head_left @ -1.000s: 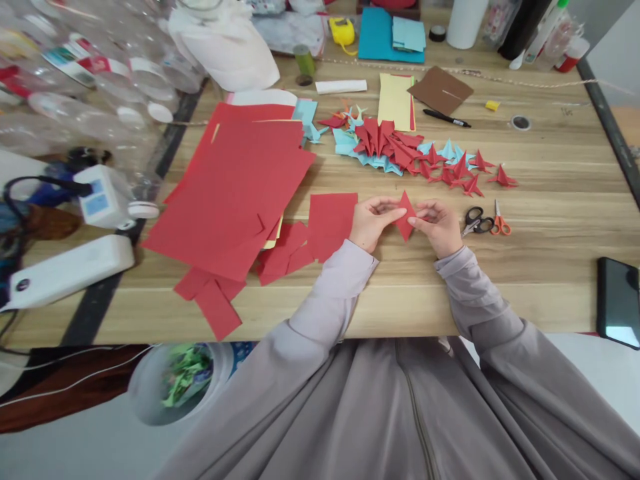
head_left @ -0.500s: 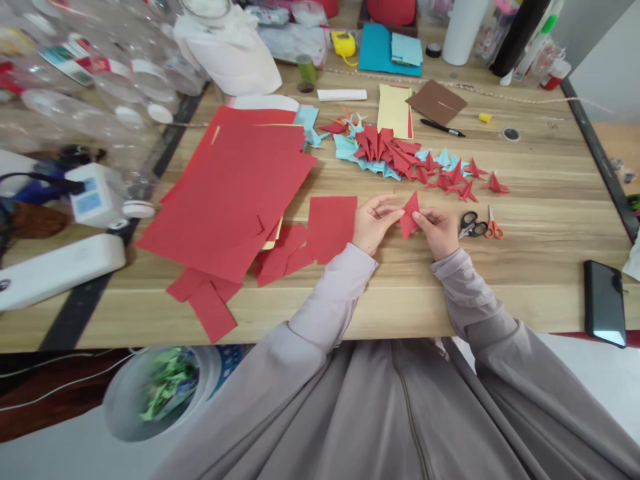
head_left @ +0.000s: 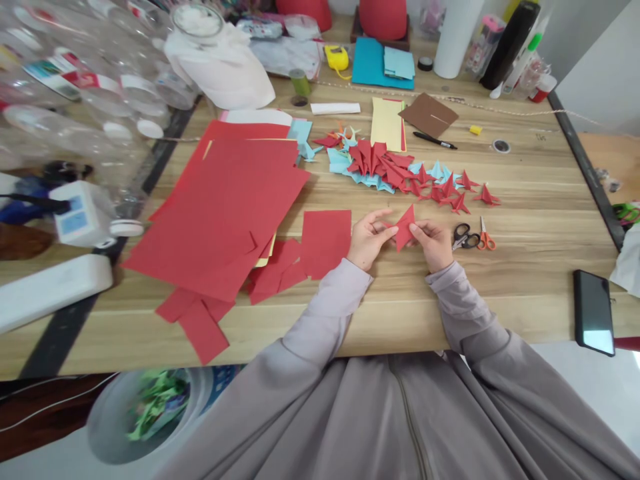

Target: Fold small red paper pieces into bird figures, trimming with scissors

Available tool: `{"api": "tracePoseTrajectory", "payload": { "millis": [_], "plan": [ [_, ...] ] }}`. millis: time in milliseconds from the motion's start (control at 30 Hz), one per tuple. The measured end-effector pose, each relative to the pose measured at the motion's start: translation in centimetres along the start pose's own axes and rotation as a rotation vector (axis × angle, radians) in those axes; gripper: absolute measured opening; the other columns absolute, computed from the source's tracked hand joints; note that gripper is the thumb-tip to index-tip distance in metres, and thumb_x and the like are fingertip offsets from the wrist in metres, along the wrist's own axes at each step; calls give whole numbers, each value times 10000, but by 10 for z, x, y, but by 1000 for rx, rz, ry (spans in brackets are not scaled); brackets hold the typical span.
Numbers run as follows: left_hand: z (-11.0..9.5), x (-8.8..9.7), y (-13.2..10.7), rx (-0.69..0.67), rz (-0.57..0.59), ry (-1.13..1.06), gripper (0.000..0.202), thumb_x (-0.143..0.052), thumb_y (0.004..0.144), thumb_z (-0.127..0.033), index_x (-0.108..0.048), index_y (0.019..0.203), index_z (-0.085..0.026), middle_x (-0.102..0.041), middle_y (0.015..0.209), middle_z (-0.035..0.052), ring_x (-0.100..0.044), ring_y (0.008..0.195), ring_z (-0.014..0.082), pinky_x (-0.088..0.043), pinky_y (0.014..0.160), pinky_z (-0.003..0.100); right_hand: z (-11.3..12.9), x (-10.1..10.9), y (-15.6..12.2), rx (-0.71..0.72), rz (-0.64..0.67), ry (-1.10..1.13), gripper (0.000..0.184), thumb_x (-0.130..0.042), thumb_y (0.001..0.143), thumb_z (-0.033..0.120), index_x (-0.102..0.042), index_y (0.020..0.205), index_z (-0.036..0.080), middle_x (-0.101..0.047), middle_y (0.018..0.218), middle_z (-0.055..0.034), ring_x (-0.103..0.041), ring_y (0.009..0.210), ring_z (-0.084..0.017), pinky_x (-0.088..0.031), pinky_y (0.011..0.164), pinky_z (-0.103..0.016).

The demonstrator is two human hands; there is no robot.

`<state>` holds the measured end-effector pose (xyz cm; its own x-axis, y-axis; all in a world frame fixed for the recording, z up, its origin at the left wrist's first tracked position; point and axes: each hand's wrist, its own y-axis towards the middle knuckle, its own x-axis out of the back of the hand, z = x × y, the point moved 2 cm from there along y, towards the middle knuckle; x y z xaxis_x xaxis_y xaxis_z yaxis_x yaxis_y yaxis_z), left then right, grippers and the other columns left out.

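Note:
A small piece of folded red paper (head_left: 405,229), diamond-like in outline, is pinched between my two hands above the table. My left hand (head_left: 371,237) grips its left side with thumb and fingers. On its right side, the thumb and fingers of my right hand (head_left: 433,243) press together. Just left of my left hand lies a square red sheet (head_left: 327,243). Black-handled scissors (head_left: 465,237) and orange-handled scissors (head_left: 487,235) lie right of my right hand. Beyond both hands sit several red folded paper cranes (head_left: 445,190), mixed with blue ones.
Large red sheets (head_left: 225,207) are stacked on the left, with red scraps (head_left: 203,327) in front. Farther back are yellow paper strips (head_left: 387,123), a black pen (head_left: 435,140) and a yellow tape measure (head_left: 337,59). A phone (head_left: 593,312) lies near the right front edge. Plastic bottles (head_left: 75,133) crowd the left.
The view has shifted, so the table appears slightly lower and farther left. The folded red paper is now tilted more to the right, still held by both hands.

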<state>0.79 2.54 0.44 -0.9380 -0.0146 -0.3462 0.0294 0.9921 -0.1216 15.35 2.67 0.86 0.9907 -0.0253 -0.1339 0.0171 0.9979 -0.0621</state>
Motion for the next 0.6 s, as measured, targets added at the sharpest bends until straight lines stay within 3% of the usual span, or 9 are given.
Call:
{"api": "tracePoseTrajectory", "payload": {
  "millis": [167, 300, 367, 500, 600],
  "plan": [
    [0, -1, -3, -8, -11, 35, 590, -800, 607, -316, -565, 1130, -175, -659, 662, -10, -628, 564, 145, -529, 593, 285, 0, 1, -1, 28, -13, -35, 385, -756, 609, 551, -652, 690, 189, -661, 563, 9, -567, 428, -110, -510, 434, -253],
    [-1, -3, -4, -160, -22, 35, 558, -802, 610, -264, -533, 1098, -235, -644, 1097, 59, -650, 755, 119, -527, 742, 275, -3, 2, -2, 27, -43, -13, 369, -754, 635, 523, -603, 719, 198, -656, 574, 20, -596, 447, -119, -525, 470, -259],
    [0, -5, -4, -202, -14, 13, 543, -808, 602, -251, -512, 1057, -240, -593, 1193, 67, -648, 816, 115, -515, 797, 278, -5, 2, -2, 9, -58, 44, 390, -763, 624, 522, -554, 719, 207, -634, 551, 43, -600, 445, -115, -528, 482, -250],
    [4, -8, -4, -129, 49, -3, 628, -813, 593, -261, -450, 1105, -234, -665, 959, 34, -650, 802, 136, -509, 775, 292, -9, -1, -3, -44, -55, 148, 420, -768, 610, 520, -502, 719, 214, -632, 579, 63, -597, 469, -102, -531, 494, -243],
    [3, -5, -3, -121, -14, 42, 583, -795, 608, -229, -484, 1102, -212, -642, 734, -29, -602, 665, 103, -471, 659, 233, -9, -4, -5, -65, -24, 137, 396, -798, 582, 465, -519, 671, 200, -624, 594, 65, -580, 508, -85, -517, 509, -221]
  ]
}}
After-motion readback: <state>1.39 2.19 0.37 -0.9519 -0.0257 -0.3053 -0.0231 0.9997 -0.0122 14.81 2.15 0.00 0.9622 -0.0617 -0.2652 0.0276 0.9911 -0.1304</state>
